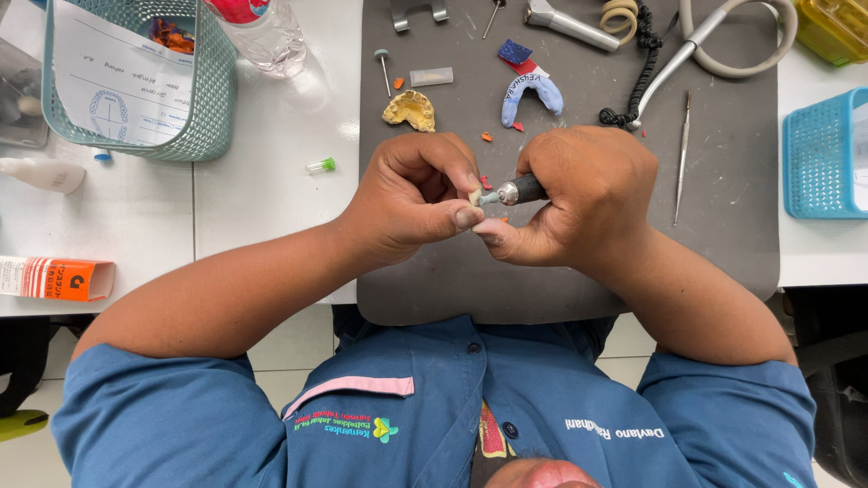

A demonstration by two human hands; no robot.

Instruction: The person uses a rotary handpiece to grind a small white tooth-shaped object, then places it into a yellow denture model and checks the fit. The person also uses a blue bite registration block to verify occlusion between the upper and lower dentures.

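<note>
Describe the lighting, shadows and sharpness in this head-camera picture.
Head view: even, bright overhead light; soft shadows under the left hand and right hand on the grey mat; the handpiece is sharp; mild glare on the white table; edges bend slightly.

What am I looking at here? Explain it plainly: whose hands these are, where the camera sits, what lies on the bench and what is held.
There is no machine here, only a person's two bare hands. The single picture comes from a camera worn on the person's head, looking down. The left hand pinches a small pale piece. The right hand grips a grey rotary tool whose tip meets that piece. On the dark mat lie a yellowish tooth cast, a blue arch-shaped piece and a thin metal pick. A teal basket stands to the left.
</note>
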